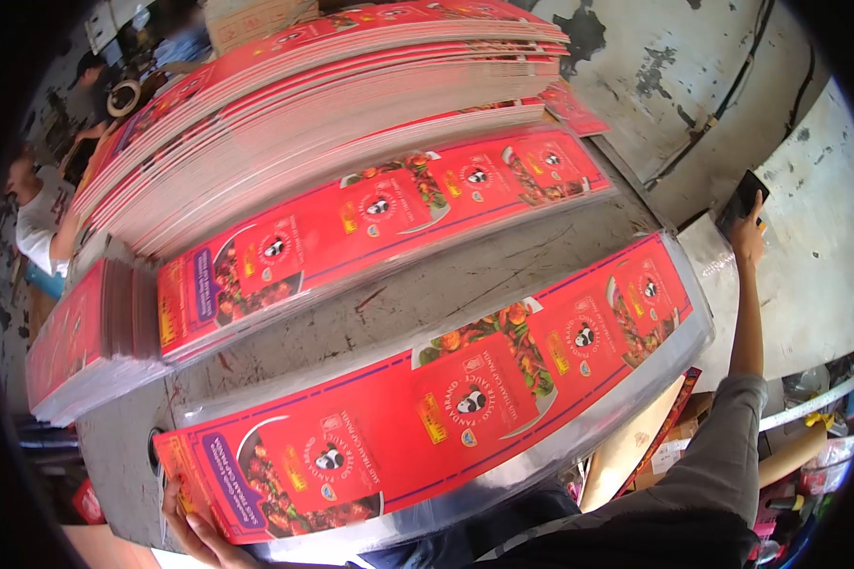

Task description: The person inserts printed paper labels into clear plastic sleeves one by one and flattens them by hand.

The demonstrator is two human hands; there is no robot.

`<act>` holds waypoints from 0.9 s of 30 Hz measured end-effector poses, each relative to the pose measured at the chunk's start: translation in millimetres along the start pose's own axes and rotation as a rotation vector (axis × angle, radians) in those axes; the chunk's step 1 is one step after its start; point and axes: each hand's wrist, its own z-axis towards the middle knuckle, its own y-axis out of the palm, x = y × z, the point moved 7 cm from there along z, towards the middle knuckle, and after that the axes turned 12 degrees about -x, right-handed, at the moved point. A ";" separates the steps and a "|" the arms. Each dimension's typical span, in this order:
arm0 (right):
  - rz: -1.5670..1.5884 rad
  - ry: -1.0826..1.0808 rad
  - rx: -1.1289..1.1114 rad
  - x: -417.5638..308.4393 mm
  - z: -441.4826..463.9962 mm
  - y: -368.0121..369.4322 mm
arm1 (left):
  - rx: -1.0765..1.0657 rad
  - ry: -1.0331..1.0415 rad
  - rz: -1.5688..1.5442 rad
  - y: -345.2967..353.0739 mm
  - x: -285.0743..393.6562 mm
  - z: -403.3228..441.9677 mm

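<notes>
A long red printed sheet [399, 474] with panda logos and food pictures lies along the table's near edge, on clear plastic. My left hand [199, 539] grips its lower left corner, with the fingertips at the edge; part of the hand is cut off by the dark image border. Far to the right, my right arm is stretched out over a pale metal surface. There my right hand [750, 234] is closed on a flat black object [742, 199], its index finger extended along it. The kind of object is too unclear to name.
Behind the sheet lies a plastic-wrapped red stack [380, 213] on the scratched grey table [351, 308]. Tall stacks of red sheets [323, 104] rise behind it, and a smaller bundle [90, 332] stands left. Other people [43, 213] are at upper left. Clutter fills the lower right.
</notes>
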 end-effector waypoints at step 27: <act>0.561 -1.533 -0.652 -327.9 -363.3 -120.0 | -0.251 0.099 0.345 45.1 51.5 25.9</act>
